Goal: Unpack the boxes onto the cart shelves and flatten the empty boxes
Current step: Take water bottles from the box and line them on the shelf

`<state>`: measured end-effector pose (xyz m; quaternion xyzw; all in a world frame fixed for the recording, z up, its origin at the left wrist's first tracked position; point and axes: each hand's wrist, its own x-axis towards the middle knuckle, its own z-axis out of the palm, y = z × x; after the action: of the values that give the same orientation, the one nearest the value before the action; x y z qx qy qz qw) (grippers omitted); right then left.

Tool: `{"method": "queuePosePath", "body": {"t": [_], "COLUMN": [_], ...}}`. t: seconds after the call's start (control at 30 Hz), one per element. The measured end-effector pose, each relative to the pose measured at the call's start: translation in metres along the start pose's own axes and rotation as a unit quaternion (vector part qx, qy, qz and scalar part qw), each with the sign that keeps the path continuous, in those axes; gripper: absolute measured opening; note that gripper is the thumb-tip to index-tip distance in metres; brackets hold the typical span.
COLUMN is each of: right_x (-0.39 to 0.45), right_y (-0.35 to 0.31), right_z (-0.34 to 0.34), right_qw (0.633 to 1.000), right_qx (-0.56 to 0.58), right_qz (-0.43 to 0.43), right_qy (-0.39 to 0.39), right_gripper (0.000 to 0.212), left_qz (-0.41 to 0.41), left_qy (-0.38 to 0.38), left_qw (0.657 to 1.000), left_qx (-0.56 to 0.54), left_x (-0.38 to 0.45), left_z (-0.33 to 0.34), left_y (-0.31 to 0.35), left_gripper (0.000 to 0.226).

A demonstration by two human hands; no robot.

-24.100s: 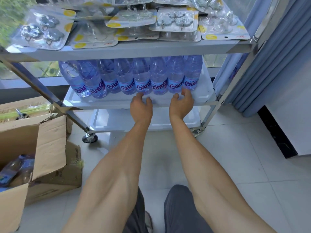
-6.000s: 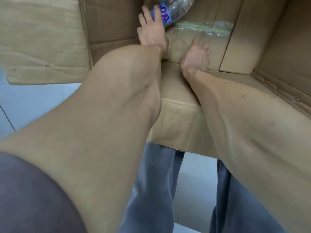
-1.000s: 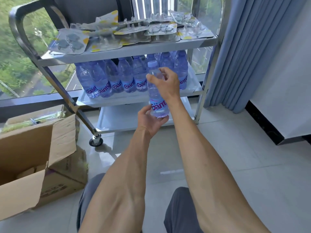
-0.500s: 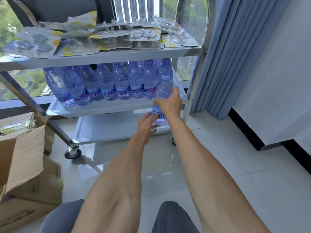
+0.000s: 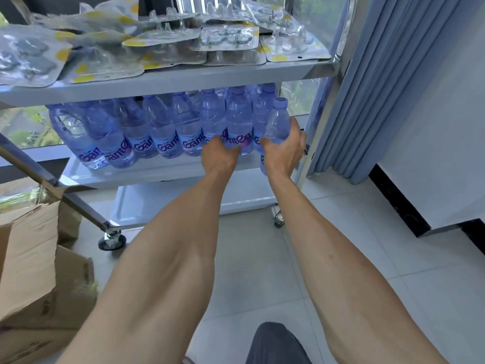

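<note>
placing: one water bottle [image 5: 277, 127] is being brought to the right end of the middle shelf [image 5: 147, 174] of the cart [image 5: 168, 80], tilted, base not yet seen set down.
change: a second ago the bottle was held up in front of the cart by both hands; now it has been carried down to the shelf edge, beside the last standing bottle in the row of bottles [image 5: 157, 132].
right hand [image 5: 284, 151]: fingers curled round the bottle's lower body, grip closed on it.
left hand [image 5: 219, 153]: let go of the bottle; fingers now laid against the front of the row, seemingly steadying it. curl of the fingertips cannot be told.
top shelf: blister packs [image 5: 228, 43] are laid there.
box [image 5: 29, 261]: open cardboard at lower left on the floor, not yet flattened; contents not visible.
meaning: judged near the end of this box's bottles; seating the bottle upright is what remains, then flattening.
risk: little room by the cart's right post; neighbours could be knocked.
</note>
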<state>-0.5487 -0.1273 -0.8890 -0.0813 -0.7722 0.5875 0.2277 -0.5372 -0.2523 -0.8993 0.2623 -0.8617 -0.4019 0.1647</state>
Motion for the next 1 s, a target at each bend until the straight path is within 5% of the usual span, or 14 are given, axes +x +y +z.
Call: {"method": "queuePosePath", "body": {"t": [0.33, 0.5, 1.0], "right_x": [0.013, 0.022, 0.054], "right_y": [0.01, 0.013, 0.03], "right_z": [-0.002, -0.003, 0.01], "right_qw": [0.995, 0.995, 0.999], "right_qx": [-0.005, 0.003, 0.017], "right_qz": [-0.017, -0.033, -0.047], "right_qy": [0.098, 0.092, 0.018], "right_gripper": [0.076, 0.077, 0.075], "left_qz": [-0.005, -0.024, 0.05], "left_qy": [0.005, -0.039, 0.005], "left_qw": [0.999, 0.996, 0.984], "left_qx": [0.037, 0.082, 0.173], "left_x": [0.007, 0.006, 0.0], "left_z": [0.018, 0.026, 0.035], "left_y": [0.007, 0.002, -0.009], "left_gripper": [0.036, 0.037, 0.039]}}
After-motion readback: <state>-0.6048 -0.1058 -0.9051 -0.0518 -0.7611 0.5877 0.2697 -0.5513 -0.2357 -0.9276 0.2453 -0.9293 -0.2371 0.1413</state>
